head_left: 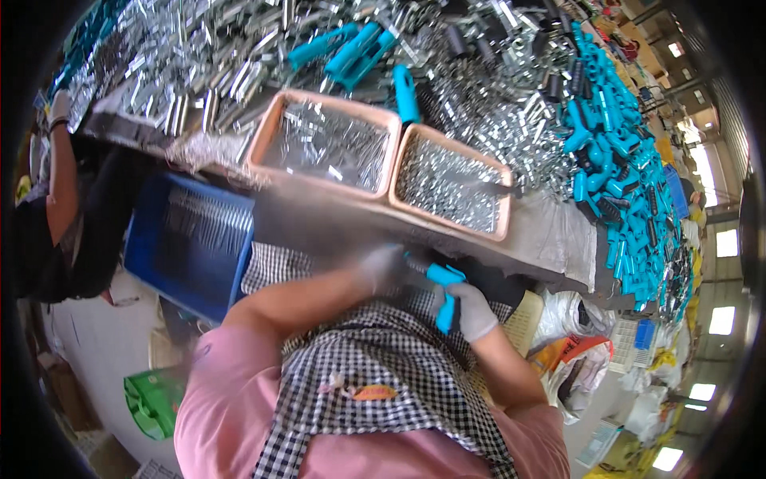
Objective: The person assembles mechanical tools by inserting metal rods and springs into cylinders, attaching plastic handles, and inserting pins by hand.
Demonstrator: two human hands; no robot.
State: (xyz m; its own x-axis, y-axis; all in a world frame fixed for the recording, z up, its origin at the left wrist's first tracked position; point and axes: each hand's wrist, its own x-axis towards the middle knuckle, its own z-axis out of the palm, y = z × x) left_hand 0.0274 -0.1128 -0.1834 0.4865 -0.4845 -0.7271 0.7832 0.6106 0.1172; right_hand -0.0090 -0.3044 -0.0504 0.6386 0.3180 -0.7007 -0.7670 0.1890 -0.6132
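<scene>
In front of my apron, my right hand (474,311), in a pale glove, is closed around a teal pistol-shaped handle (448,299) with dark parts. My left hand (381,270), also gloved, is beside the dark end of that handle. Motion smears its fingers, so whether it grips anything is unclear. Just beyond my hands, two shallow pinkish trays stand at the bench edge. The left tray (257,153) contains thin metal pins or rods, and the right tray (504,215) small shiny metal pieces. A dark slim tool (488,188) lies across the right tray.
Loose metal parts (231,64) and several teal handles (363,56) are heaped across the bench. More teal handles (614,152) pile up at the right. A blue crate (144,239) with metal rods stands at left, near another person's arm (62,176). Plastic bags (574,351) sit at lower right.
</scene>
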